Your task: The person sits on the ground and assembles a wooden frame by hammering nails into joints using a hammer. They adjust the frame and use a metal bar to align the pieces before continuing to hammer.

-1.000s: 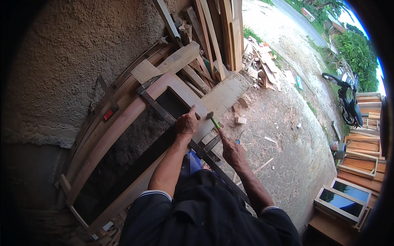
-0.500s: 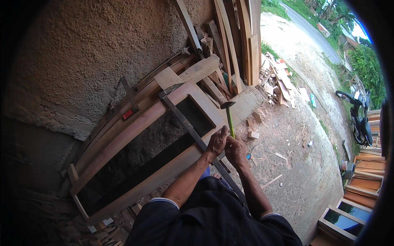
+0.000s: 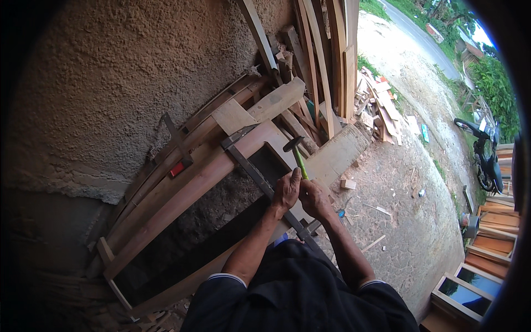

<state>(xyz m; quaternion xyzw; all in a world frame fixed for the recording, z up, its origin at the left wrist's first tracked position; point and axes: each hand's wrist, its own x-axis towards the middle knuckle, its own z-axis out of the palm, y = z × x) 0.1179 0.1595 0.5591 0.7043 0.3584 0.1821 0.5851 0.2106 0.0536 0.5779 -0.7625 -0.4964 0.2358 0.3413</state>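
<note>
A hammer [image 3: 300, 157] with a yellow-green handle and dark head tilts up and left over the end of a wooden frame [image 3: 196, 191]. My right hand [image 3: 315, 198] is closed around the lower handle. Right beside it is my left hand [image 3: 286, 190], its fingers curled and thumb raised close to the handle; what those fingers hold, if anything, is hidden. A long dark metal bar clamp [image 3: 251, 170] lies across the frame, passing just left of and under my left hand.
Wood blocks [image 3: 233, 116] and a thick board [image 3: 340, 148] lie by the frame's far end. Another clamp with a red part [image 3: 177, 168] sits near the rough wall [image 3: 138, 66]. Tall planks [image 3: 337, 61] lean behind, beside a scrap pile [image 3: 381, 105]. A motorcycle [image 3: 485, 157] stands at right.
The hammer has swung left, its head now over the frame's end and tilted left. My right hand has shifted slightly left, against my left hand. The whole view has moved a little.
</note>
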